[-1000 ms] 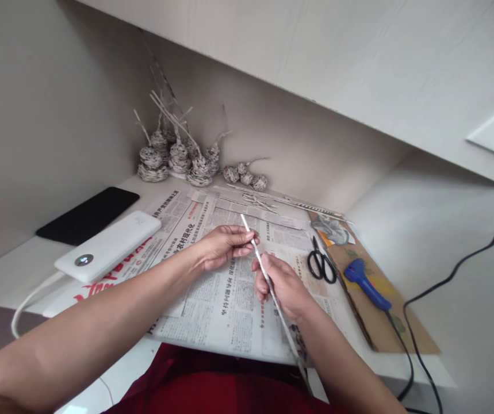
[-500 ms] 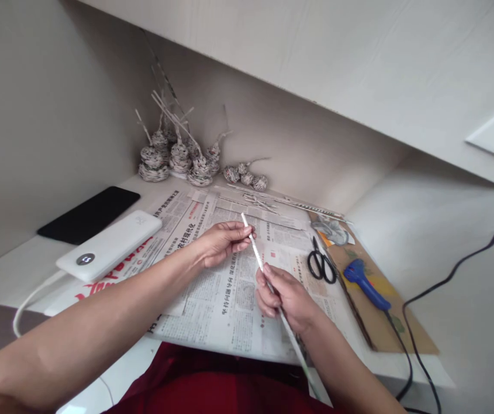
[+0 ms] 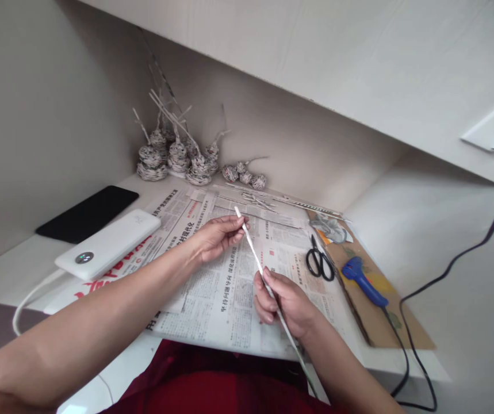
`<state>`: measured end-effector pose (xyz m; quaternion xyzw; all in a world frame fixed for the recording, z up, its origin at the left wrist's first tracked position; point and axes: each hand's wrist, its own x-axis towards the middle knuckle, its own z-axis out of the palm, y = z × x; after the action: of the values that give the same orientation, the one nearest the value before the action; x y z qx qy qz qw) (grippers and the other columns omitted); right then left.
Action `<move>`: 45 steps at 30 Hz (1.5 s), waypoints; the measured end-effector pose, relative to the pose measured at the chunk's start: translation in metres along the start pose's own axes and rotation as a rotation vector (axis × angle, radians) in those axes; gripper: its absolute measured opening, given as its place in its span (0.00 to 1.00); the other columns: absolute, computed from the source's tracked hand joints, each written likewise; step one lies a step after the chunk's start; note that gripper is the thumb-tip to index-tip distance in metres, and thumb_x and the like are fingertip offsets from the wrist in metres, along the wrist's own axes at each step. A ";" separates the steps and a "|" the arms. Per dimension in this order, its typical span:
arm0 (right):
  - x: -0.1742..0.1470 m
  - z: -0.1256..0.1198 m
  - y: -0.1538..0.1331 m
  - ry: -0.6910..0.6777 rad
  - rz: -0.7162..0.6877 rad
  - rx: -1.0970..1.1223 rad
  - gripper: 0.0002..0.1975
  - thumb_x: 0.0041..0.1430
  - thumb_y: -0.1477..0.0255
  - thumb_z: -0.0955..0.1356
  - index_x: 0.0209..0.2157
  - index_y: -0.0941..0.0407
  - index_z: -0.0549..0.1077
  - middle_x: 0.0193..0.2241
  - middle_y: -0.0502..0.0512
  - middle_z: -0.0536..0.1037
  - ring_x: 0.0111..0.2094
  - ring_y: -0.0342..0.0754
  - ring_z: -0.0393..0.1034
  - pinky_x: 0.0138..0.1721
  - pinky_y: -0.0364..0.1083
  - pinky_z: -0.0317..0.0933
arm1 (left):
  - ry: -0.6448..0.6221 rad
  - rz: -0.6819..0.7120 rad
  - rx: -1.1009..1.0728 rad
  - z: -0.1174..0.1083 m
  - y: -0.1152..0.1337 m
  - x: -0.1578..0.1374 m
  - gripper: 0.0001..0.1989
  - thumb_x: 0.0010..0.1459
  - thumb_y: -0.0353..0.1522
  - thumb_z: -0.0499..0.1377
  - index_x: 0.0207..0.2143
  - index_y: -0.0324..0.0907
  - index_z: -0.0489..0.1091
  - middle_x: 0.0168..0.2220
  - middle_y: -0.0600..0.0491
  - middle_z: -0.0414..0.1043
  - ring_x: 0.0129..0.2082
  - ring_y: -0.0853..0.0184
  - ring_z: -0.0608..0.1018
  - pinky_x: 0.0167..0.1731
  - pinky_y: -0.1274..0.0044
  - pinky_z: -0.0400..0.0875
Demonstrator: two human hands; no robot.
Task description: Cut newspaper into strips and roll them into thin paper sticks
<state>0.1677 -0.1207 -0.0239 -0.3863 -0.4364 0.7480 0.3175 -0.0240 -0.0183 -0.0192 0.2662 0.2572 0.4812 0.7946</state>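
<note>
A thin rolled paper stick [image 3: 253, 247] slants between my hands, its white tip pointing up and away while the greenish lower end runs down past my right wrist. Close to the tip, my left hand [image 3: 222, 237] pinches it between thumb and fingers. Further down, the fingers of my right hand [image 3: 283, 299] are curled around the same stick. Both hands are above the newspaper [image 3: 238, 319] spread on the table.
Black scissors [image 3: 320, 261] lie right of my hands, beside a blue glue gun [image 3: 363, 280] on cardboard [image 3: 385, 322]. A white power bank [image 3: 108, 244] and black phone-like slab [image 3: 89, 213] lie left. Woven paper gourds [image 3: 177, 158] stand behind, near loose paper sticks [image 3: 290, 202].
My left hand has shifted slightly left and up with the stick's tip. My right hand keeps its hold lower down, nearly in place.
</note>
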 end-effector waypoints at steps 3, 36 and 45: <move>0.008 0.001 -0.002 0.154 -0.101 -0.262 0.19 0.62 0.53 0.61 0.35 0.55 0.67 0.16 0.43 0.63 0.16 0.41 0.62 0.19 0.41 0.55 | -0.039 -0.014 0.037 0.002 0.000 -0.002 0.07 0.59 0.22 0.56 0.37 0.31 0.75 0.31 0.48 0.76 0.23 0.76 0.77 0.24 0.88 0.75; -0.074 -0.063 -0.033 0.261 0.030 -0.047 0.13 0.62 0.62 0.64 0.31 0.57 0.69 0.17 0.45 0.62 0.17 0.39 0.58 0.19 0.40 0.53 | 0.264 0.257 -0.131 -0.002 0.031 0.005 0.13 0.65 0.27 0.50 0.36 0.32 0.74 0.30 0.46 0.76 0.24 0.74 0.77 0.23 0.87 0.75; -0.017 -0.116 -0.080 0.604 -0.082 0.264 0.07 0.60 0.70 0.65 0.29 0.57 0.68 0.15 0.45 0.62 0.15 0.38 0.56 0.14 0.37 0.49 | 0.273 0.355 0.331 -0.010 0.016 0.005 0.12 0.49 0.31 0.66 0.37 0.36 0.76 0.30 0.51 0.75 0.22 0.75 0.73 0.21 0.85 0.68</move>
<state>0.2868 -0.0536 0.0159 -0.5282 -0.2372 0.6362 0.5098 -0.0382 -0.0058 -0.0164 0.3658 0.3862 0.5957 0.6018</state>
